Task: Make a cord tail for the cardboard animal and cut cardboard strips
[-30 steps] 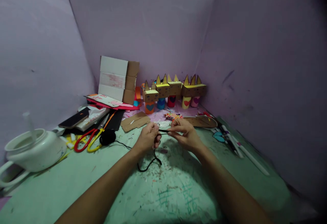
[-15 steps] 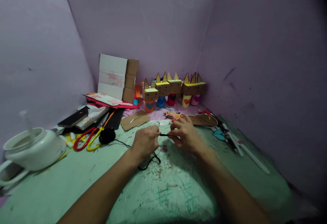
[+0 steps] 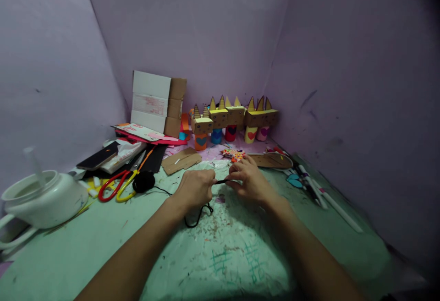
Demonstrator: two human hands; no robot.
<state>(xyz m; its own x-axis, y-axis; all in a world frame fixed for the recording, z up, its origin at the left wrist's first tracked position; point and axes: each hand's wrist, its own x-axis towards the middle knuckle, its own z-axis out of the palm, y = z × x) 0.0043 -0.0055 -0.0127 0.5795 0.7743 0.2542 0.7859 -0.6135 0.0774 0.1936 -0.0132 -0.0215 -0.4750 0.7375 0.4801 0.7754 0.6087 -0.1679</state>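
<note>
Black yarn (image 3: pixel 220 182) is stretched in a short span between my two hands above the middle of the table. My left hand (image 3: pixel 195 188) is closed in a fist around one side of it. My right hand (image 3: pixel 249 178) pinches the other side between thumb and fingers. A loose loop of the yarn hangs below my left hand. Its tail runs left to a black yarn ball (image 3: pixel 143 182), which lies against the yellow-handled scissors (image 3: pixel 126 193). How the strands lie inside my fingers is hidden.
Several cardboard-headed figures (image 3: pixel 202 127) on coloured tubes stand at the back. Left are red-handled scissors (image 3: pixel 113 188), a white pot (image 3: pixel 51 200) and a folded carton (image 3: pixel 151 104). Markers (image 3: pixel 311 186) and a blue paper heart (image 3: pixel 294 181) lie right. Cardboard scraps (image 3: pixel 182 161) lie behind my hands.
Both hands stay almost in place, still holding the yarn. The loose loop below my left hand has shifted slightly left and up.
</note>
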